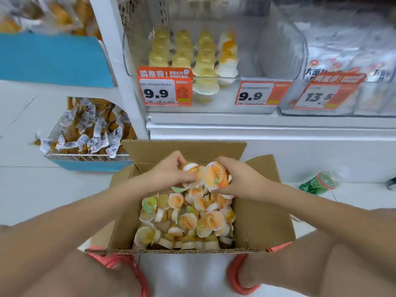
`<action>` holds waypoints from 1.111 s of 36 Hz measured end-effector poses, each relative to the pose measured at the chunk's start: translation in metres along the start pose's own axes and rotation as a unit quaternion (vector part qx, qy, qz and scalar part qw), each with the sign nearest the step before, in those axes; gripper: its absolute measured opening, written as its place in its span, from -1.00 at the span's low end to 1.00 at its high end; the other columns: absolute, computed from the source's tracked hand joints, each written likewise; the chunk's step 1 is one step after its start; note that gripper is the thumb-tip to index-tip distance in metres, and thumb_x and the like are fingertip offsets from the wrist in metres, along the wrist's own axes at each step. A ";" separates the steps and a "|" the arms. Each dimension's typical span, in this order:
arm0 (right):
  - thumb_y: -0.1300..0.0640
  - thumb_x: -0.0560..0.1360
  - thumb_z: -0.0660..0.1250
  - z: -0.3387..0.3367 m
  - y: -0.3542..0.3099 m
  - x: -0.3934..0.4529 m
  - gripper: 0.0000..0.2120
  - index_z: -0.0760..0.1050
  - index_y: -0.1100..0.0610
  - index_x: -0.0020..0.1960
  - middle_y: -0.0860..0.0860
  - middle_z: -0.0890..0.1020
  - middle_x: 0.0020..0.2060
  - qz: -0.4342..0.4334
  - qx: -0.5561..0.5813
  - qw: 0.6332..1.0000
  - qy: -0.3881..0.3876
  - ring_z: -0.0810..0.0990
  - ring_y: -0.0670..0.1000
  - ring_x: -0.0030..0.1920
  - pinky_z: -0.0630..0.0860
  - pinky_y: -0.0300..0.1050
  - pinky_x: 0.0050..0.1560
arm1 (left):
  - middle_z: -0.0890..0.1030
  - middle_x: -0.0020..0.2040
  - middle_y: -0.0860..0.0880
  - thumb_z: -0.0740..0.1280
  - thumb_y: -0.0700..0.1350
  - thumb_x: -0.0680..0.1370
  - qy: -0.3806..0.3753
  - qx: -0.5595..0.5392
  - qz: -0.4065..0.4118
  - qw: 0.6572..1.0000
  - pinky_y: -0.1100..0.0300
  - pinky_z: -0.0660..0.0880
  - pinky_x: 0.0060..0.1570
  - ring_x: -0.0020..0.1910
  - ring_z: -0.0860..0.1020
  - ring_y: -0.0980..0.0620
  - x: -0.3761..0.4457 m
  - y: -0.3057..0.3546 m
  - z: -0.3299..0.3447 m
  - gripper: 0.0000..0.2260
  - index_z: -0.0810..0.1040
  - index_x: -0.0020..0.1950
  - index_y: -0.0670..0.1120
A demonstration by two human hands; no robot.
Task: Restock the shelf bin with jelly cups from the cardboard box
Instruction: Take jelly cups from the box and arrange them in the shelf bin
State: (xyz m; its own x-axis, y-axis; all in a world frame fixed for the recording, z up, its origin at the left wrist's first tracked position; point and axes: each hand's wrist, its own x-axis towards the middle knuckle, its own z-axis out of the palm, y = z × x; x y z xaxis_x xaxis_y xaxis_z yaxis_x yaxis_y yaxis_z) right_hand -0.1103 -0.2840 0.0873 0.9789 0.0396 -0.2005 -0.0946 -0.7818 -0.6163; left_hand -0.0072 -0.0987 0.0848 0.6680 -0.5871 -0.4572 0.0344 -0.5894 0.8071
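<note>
Shelf bin: clear plastic shelf bin point(278, 50), part-filled with stacked cups, above the box.
Box: open brown cardboard box point(257, 221) on the floor, full of jelly cups.
Hands: left hand point(169, 170) and right hand point(240, 181), fingers curled round a cluster of orange-lidded jelly cups point(210, 174) over the box.
Tip: squeeze the bundle together before lifting, so none drop.

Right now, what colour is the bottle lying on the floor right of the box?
Green, with a red band; the bottle shows in the head view.

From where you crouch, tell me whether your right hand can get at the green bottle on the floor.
Probably yes, but not at once. The right hand grips jelly cups over the cardboard box. The green bottle lies on open floor to its right, with nothing between them but the box flap.
</note>
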 end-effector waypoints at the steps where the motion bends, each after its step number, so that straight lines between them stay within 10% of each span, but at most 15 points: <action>1: 0.07 0.35 0.52 -0.012 -0.011 -0.003 -0.59 0.41 0.09 0.09 -0.09 0.50 -0.10 -0.027 0.003 0.999 0.020 0.44 -0.12 -0.11 0.35 -0.41 -0.19 | 0.51 -0.15 -0.09 0.50 -0.15 0.35 0.014 -0.012 0.028 0.999 0.04 0.55 -0.19 -0.30 0.50 0.03 -0.012 0.020 -0.008 -0.65 0.35 -0.06 -0.04; 5: 0.06 0.28 0.57 -0.044 -0.042 -0.014 -0.30 0.29 -0.08 0.30 -0.19 0.49 -0.04 -0.084 0.082 0.988 0.100 0.51 -0.23 -0.16 0.40 -0.38 -0.13 | 0.53 0.07 -0.13 0.54 -0.07 0.35 -0.021 -0.122 0.088 0.988 0.10 0.61 -0.12 -0.16 0.64 -0.01 -0.054 0.069 -0.026 -0.50 0.45 0.20 0.20; 11: 0.02 0.24 0.59 -0.050 -0.063 -0.012 -0.51 0.45 -0.12 0.08 -0.22 0.43 -0.08 -0.135 0.102 0.970 0.174 0.43 -0.26 -0.10 0.36 -0.40 -0.18 | 0.63 0.11 -0.20 0.54 0.08 0.29 -0.065 -0.398 0.057 0.913 0.10 0.60 -0.10 0.03 0.63 -0.11 -0.062 0.071 -0.008 -0.37 0.50 0.25 -0.17; 16: 0.06 0.27 0.58 -0.047 -0.066 -0.006 -0.48 0.48 -0.11 0.17 -0.08 0.47 0.04 -0.131 0.148 0.972 0.124 0.44 -0.22 0.05 0.40 -0.45 -0.11 | 0.66 0.08 -0.15 0.32 0.10 0.38 -0.090 -0.424 0.016 0.901 0.13 0.60 -0.01 0.05 0.63 -0.03 -0.054 0.071 0.001 -0.51 0.53 0.18 -0.19; 24: 0.24 0.31 0.56 -0.060 -0.062 -0.004 -0.44 0.47 0.03 0.25 -0.11 0.55 0.12 -0.106 0.244 0.964 0.016 0.57 0.02 0.11 0.61 -0.04 0.02 | 0.58 0.15 -0.31 0.57 -0.24 0.25 -0.236 -0.520 0.029 0.820 0.01 0.58 0.01 0.14 0.58 -0.21 -0.049 0.064 -0.016 -0.55 0.61 0.10 -0.30; 40: 0.21 0.30 0.56 -0.061 -0.060 -0.002 -0.44 0.46 0.10 0.26 -0.11 0.57 0.07 -0.091 0.237 0.966 0.054 0.58 -0.11 0.04 0.55 -0.17 0.09 | 0.68 -0.08 -0.15 0.37 -0.04 0.32 -0.094 -0.435 -0.023 0.895 0.17 0.63 -0.22 -0.17 0.68 -0.02 -0.051 0.074 -0.007 -0.63 0.56 0.07 -0.17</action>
State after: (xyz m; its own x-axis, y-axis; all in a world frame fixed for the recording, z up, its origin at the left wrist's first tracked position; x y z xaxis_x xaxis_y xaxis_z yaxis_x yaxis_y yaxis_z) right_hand -0.0957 -0.2753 0.1712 0.9978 0.0649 0.0093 0.0341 -0.3935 -0.9187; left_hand -0.0339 -0.1086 0.1707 0.5175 -0.7046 -0.4855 0.6785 -0.0077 0.7345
